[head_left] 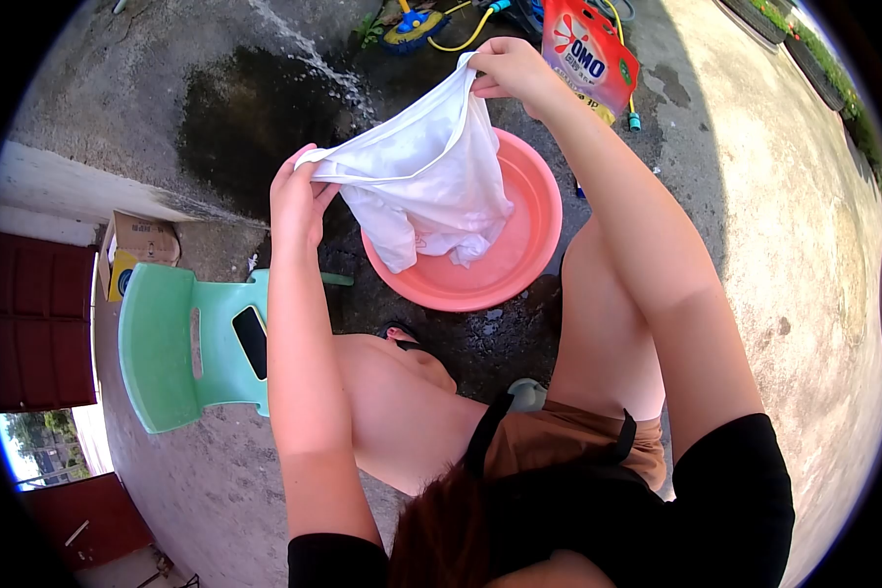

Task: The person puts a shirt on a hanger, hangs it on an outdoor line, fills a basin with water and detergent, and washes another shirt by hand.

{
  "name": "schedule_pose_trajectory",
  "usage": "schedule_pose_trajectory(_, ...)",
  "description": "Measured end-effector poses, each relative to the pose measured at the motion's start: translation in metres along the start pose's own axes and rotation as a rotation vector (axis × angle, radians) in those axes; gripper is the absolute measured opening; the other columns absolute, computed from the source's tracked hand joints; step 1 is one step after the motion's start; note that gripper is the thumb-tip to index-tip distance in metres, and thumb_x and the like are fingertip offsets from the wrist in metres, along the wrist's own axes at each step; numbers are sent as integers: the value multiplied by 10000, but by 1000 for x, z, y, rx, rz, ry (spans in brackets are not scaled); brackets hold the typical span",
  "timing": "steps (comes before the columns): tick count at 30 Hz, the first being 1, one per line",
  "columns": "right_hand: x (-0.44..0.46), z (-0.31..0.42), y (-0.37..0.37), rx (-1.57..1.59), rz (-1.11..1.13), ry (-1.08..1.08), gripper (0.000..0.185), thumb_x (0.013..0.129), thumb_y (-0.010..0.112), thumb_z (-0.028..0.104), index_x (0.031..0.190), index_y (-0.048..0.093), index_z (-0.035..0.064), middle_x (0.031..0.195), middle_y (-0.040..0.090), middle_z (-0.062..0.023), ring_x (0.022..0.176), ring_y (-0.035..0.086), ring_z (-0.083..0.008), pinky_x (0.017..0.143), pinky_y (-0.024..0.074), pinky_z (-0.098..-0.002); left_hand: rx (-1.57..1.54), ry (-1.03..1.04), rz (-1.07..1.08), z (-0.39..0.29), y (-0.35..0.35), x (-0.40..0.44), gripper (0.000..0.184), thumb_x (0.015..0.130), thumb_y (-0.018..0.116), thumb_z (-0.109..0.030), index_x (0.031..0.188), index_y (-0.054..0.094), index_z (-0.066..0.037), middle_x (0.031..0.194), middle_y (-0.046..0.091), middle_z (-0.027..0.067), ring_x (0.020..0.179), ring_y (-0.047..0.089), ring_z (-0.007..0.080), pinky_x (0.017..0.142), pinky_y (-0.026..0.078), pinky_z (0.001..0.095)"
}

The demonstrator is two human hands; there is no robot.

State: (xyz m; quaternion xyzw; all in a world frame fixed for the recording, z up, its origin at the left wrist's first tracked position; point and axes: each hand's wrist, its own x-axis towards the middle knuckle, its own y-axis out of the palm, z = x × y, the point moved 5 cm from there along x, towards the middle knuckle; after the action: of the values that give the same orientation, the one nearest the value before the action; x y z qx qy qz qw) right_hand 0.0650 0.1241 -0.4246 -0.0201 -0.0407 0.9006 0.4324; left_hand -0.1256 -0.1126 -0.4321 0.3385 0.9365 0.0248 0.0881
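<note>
Apparently to be held spread, the white garment (426, 162) is pinched along its edge by the left hand (299, 196) and right hand (513, 74), above the pink basin (537, 230), where drips would be caught.

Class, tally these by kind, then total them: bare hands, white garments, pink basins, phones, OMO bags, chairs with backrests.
Left hand and right hand: 2
White garment: 1
Pink basin: 1
Phone: 1
OMO bag: 1
Green chair: 1
Total: 7

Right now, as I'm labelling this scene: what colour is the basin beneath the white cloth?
The basin is salmon pink, best seen in the head view.
</note>
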Motion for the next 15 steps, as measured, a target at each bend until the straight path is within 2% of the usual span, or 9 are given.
schedule_pose_trajectory(4,1,-1,0,8,7,-3,165,835,589,190,849,579,27,824,624,-71,736,638,-132,701,555,-261,8,0,-7,-1,1,-2,334,876,473,-92,1193,475,13,1055,579,140,958,593,236,850,490,386)
schedule_pose_trajectory(7,0,0,0,30,-24,-11,157,803,600,146,851,580,-2,816,638,-110,712,656,-177,630,540,-268,6,-1,-9,-2,2,-3,335,876,473,-93,1194,476,10,1054,580,138,957,593,235,846,489,383)
schedule_pose_trajectory(12,0,0,0,25,-22,-16,155,801,603,145,848,581,-1,810,638,-108,709,656,-172,626,539,-264,2,0,-4,-1,1,-3,341,875,472,-96,1200,473,9,1057,580,138,960,592,233,843,489,381)
schedule_pose_trajectory(15,1,-1,0,27,-21,-17,157,799,605,145,848,580,-2,806,639,-107,707,656,-171,625,539,-264,5,-29,-9,0,1,-2,339,894,471,-111,1217,484,-8,1115,568,122,1022,563,245,907,455,399)
